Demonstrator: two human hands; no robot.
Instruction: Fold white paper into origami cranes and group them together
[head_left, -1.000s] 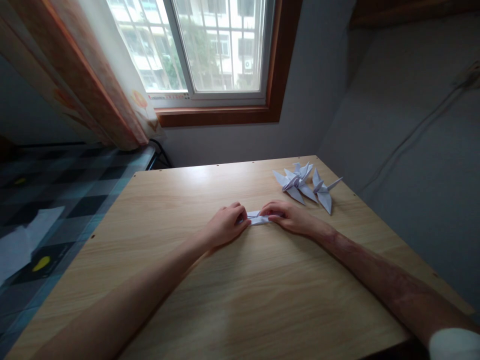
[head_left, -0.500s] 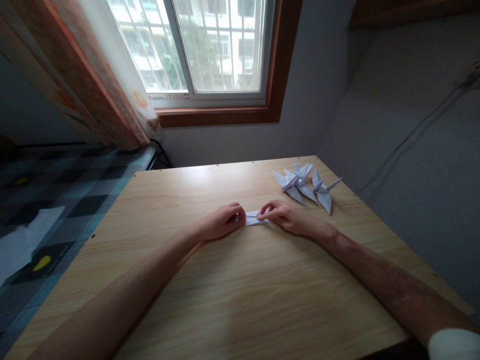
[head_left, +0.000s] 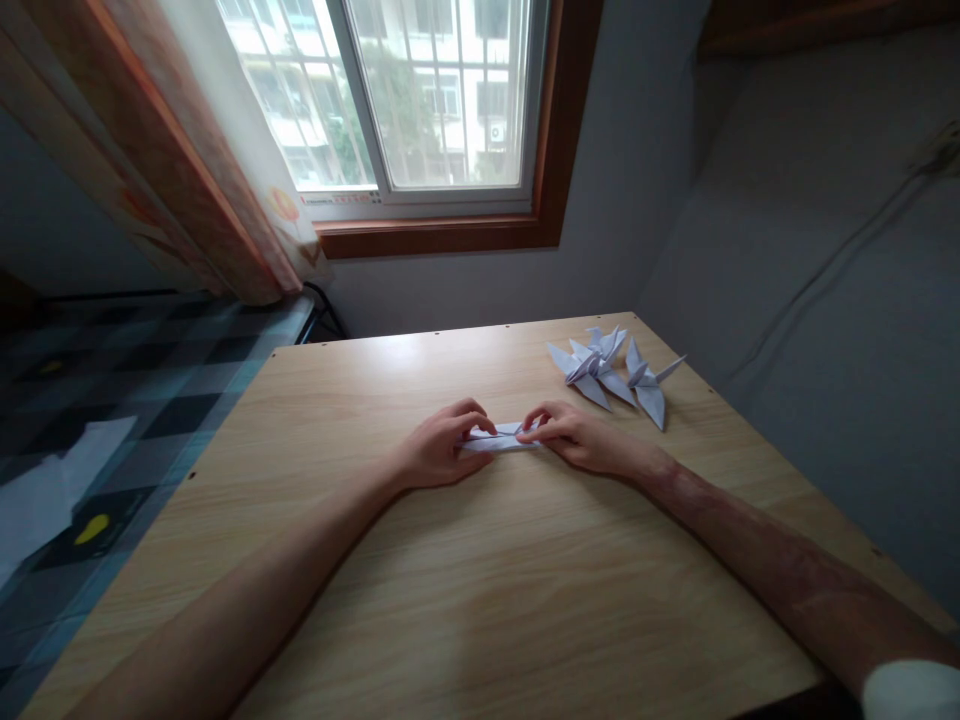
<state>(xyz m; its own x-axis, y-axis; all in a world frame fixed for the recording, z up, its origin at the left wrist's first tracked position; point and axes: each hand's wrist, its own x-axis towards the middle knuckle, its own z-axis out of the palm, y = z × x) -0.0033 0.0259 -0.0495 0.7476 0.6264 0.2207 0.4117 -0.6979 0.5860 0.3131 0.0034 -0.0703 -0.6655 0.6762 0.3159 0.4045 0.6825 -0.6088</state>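
A small folded strip of white paper (head_left: 501, 438) lies on the wooden table (head_left: 495, 590) between both my hands. My left hand (head_left: 441, 447) is curled over the strip's left end, fingers and thumb pinched on it. At the strip's right end my right hand (head_left: 571, 436) pinches the paper with its fingertips. Most of the paper is hidden under my fingers. Several finished white paper cranes (head_left: 611, 370) sit in a cluster at the far right of the table, apart from my hands.
The table stands in a corner below a window (head_left: 420, 95) with a brown frame and a curtain (head_left: 187, 170) at the left. A checked bedcover (head_left: 97, 420) with a white sheet (head_left: 45, 490) on it lies left of the table. A grey wall with a cable (head_left: 825, 270) runs along the right.
My left fingers have opened slightly along the strip and shifted left, so more paper shows between my hands. My right fingertips rose a little, then pinched down again. The cranes have not moved.
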